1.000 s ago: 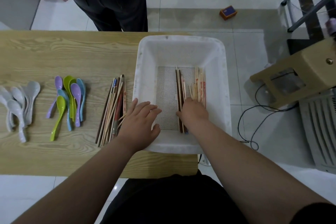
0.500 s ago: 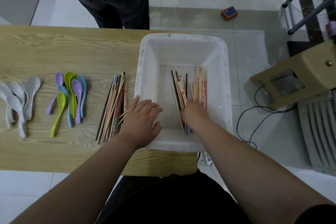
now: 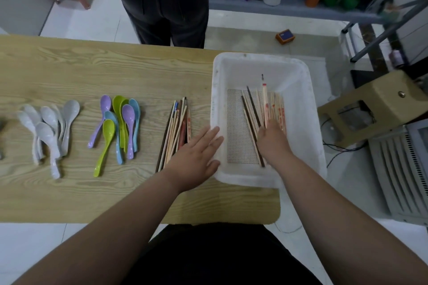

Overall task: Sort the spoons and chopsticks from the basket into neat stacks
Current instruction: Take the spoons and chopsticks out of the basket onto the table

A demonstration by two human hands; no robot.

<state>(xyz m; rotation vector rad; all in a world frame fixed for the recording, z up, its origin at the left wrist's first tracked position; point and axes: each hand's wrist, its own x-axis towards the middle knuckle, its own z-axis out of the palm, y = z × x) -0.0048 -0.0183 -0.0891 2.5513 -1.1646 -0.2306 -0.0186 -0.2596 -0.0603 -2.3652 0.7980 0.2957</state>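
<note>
A white plastic basket (image 3: 308,109) sits at the right end of the wooden table (image 3: 69,71). Inside it, my right hand (image 3: 272,140) grips a bunch of chopsticks (image 3: 256,111), their far ends fanned and lifted off the basket floor. My left hand (image 3: 196,157) lies flat with straight fingers against the basket's left rim. A bundle of sorted chopsticks (image 3: 177,129) lies on the table just left of the basket, partly under my left hand. Coloured spoons (image 3: 120,122) and white spoons (image 3: 49,127) lie in groups further left.
A person in dark trousers (image 3: 165,4) stands at the far side of the table. A wooden stool (image 3: 379,104) and a grey appliance (image 3: 403,169) are on the floor to the right. A small orange box (image 3: 284,36) lies on the floor beyond.
My right hand has gathered the chopsticks in the basket and their far ends have risen and spread. My left hand's fingers have straightened along the basket's rim.
</note>
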